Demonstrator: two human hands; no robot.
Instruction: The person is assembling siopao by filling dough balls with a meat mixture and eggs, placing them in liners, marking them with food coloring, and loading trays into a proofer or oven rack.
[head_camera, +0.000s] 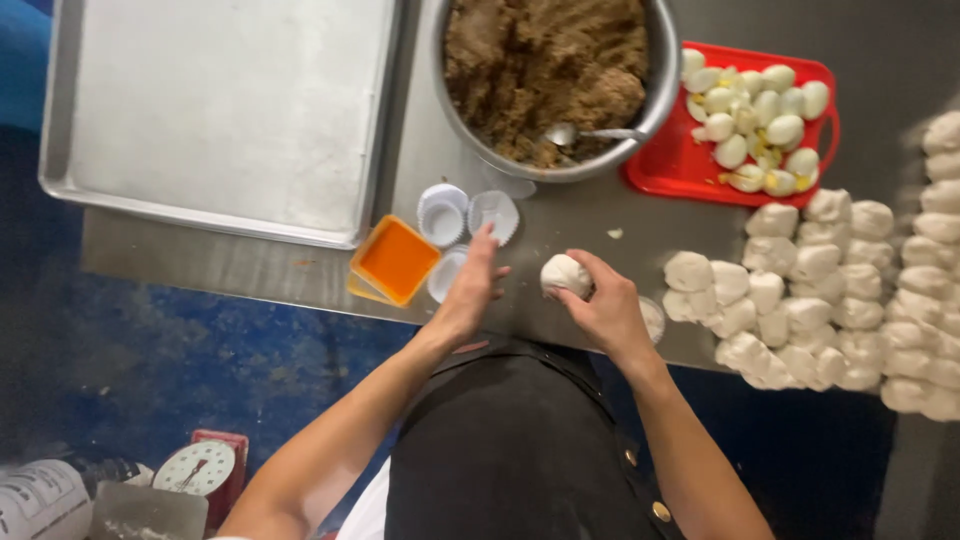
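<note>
1. The right hand (610, 310) has its grip closed around a white dough ball (565, 274), held just above the table (560, 225) near its front edge; shaping looks under way.
2. The left hand (470, 285) is open, empty, fingers reaching toward a white paper cup (494, 214); seating the ball likely needs one cup separated.
3. Beside it sits an orange tub (395, 260); dough pieces (800, 290) crowd the right.
4. Beyond: filling bowl (655, 110), egg tray (680, 170), baking tray (215, 110).

Even overhead light, soft glare on the steel tray (215, 110), dim floor, slight blur at the edges.
</note>
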